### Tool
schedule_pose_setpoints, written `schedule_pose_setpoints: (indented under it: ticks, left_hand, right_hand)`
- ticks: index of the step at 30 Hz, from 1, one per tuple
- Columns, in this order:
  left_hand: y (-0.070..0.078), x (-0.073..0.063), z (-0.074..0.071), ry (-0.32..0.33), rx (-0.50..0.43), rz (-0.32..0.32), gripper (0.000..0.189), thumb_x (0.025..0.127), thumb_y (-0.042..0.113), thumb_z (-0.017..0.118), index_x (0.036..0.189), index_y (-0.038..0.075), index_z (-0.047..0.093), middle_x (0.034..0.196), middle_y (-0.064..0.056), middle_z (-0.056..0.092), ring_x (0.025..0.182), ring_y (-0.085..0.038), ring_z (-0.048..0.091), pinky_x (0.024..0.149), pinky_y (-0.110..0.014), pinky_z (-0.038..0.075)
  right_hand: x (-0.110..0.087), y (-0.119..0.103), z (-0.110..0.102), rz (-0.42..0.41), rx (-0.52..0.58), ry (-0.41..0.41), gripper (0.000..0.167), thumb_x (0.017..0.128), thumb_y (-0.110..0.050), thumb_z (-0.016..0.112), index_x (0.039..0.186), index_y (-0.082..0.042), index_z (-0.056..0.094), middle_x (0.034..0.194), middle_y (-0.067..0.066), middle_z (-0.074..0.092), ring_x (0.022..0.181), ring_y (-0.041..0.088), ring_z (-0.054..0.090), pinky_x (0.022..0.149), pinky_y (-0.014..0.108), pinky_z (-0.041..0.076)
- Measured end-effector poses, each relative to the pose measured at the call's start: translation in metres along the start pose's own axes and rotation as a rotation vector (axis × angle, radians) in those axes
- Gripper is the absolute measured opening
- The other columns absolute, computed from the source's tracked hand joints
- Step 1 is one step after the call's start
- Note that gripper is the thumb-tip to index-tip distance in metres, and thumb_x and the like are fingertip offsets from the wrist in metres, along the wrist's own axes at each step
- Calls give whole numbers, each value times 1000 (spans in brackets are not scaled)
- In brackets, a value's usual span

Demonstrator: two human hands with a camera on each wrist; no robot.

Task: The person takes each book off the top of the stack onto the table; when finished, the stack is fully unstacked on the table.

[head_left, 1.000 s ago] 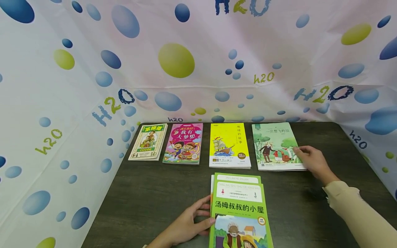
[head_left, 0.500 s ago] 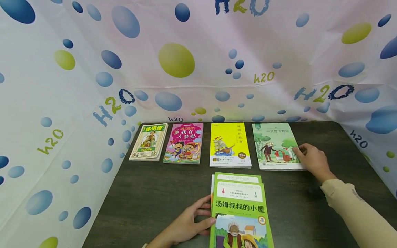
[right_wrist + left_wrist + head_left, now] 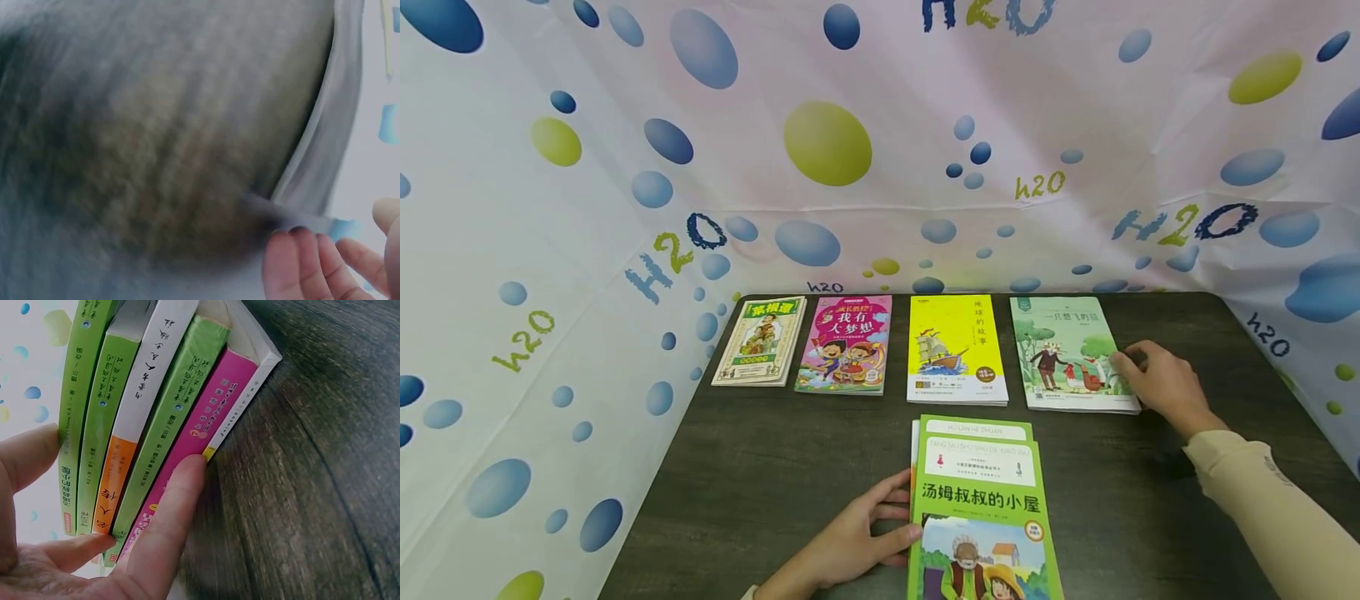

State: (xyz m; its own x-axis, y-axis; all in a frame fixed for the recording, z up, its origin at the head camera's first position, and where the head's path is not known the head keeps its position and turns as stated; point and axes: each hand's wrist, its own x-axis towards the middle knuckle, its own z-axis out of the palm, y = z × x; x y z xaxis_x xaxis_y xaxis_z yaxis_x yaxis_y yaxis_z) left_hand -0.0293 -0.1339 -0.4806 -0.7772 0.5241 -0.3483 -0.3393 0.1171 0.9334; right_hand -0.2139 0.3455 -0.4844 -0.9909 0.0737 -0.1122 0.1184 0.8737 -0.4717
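My left hand (image 3: 856, 537) rests against the spine side of a stack of books topped by a green storybook (image 3: 981, 492), at the front of the table. In the left wrist view its fingers (image 3: 169, 519) lie along the spines, including a pink spine (image 3: 209, 400) and a white-and-orange spine (image 3: 144, 387). My right hand (image 3: 1161, 383) is at the right edge of a pale green picture book (image 3: 1067, 350), its fingertips touching or just beside that edge. The right wrist view is blurred; loosely extended fingers (image 3: 284, 262) show there, no book between them.
Left of the pale green book, a yellow book (image 3: 955, 342), a pink book (image 3: 846, 346) and a small cream-and-green book (image 3: 760, 343) lie in a row on the dark table (image 3: 760, 467). A bubble-patterned curtain (image 3: 880, 150) rises behind.
My right hand has shifted slightly to the right along the pale green book's edge. The left hand and the books look unmoved.
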Motion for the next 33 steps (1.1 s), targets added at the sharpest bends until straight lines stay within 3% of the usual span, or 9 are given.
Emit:
schedule_pose_setpoints:
  ticks: [5,7,9,12,15,20,27,33]
  left_hand:
    - [0,0,0,0,3,-1,74,104,29,69,166,17,30,148,-18,49,133,-30,57,83,-41,67]
    - [0,0,0,2,3,-2,74,104,30,69,166,17,30,148,-19,49,133,-29,57,83,-41,67]
    - [1,-1,-1,5,-1,-5,74,104,30,69,166,17,30,148,-19,49,133,-29,56,83,-42,67]
    - [1,-2,-2,11,-3,-9,72,105,30,68,166,18,31,148,-18,49,132,-29,56,83,-42,67]
    - [0,-3,-3,14,-4,-12,72,105,31,67,166,18,31,149,-19,48,133,-28,56,83,-43,67]
    - [0,-2,-2,20,-15,-30,75,105,29,67,167,13,28,152,-19,46,133,-27,55,84,-45,67]
    - [1,0,0,18,-63,-58,74,106,27,67,166,8,29,152,-18,46,129,-24,56,85,-46,66]
    - [0,1,2,40,-88,-80,72,106,29,66,165,7,31,154,-18,46,129,-22,58,84,-46,66]
  right_hand:
    - [-7,-5,-13,-1,47,149,68,111,-53,41,139,8,52,117,37,63,93,48,66,66,53,50]
    - [-11,-9,-17,-13,111,194,69,110,-54,41,139,7,53,113,36,65,84,41,71,63,50,54]
    - [-16,-13,-20,-9,228,200,71,110,-55,41,143,7,52,112,33,65,73,25,73,60,44,60]
    - [-23,-22,-21,30,425,161,77,108,-59,41,150,6,46,114,26,64,68,5,70,63,37,66]
    - [-32,-30,-19,65,549,111,81,108,-62,39,154,5,42,121,21,63,76,-1,68,69,37,67]
    - [-49,-41,-14,13,604,37,77,109,-58,40,153,6,41,120,16,64,84,4,72,72,34,67]
    - [-70,-48,-3,-50,678,-55,68,110,-53,44,149,3,44,108,-9,68,91,6,74,79,35,67]
    - [-86,-54,11,-68,739,-149,69,111,-50,43,152,6,41,117,0,68,98,7,73,84,37,67]
